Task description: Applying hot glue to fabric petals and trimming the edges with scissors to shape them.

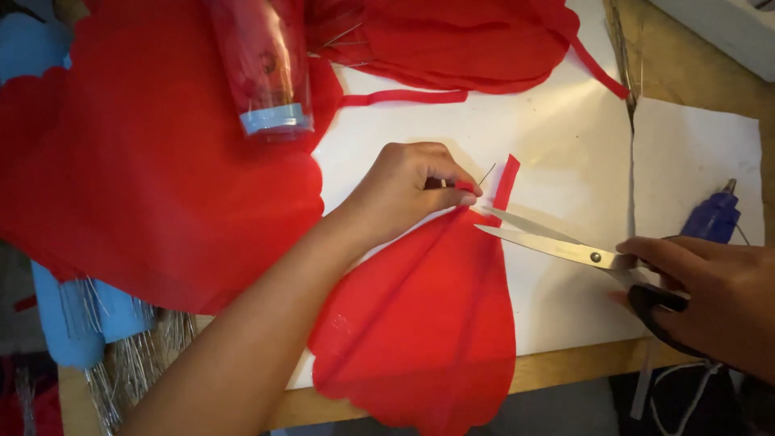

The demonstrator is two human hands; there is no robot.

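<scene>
My left hand pinches the pointed top of a red petal-shaped fabric piece that lies on white paper and hangs over the table's front edge. A thin wire sticks up from the pinched tip. My right hand grips the black handles of silver scissors. Their blades are slightly apart and point left, with the tips right at the pinched fabric tip. A narrow red strip rises from that tip.
A large red fabric sheet covers the left side, with a clear bottle with a blue cap lying on it. More red fabric lies at the top. A blue glue gun rests at right. Thin wires hang lower left.
</scene>
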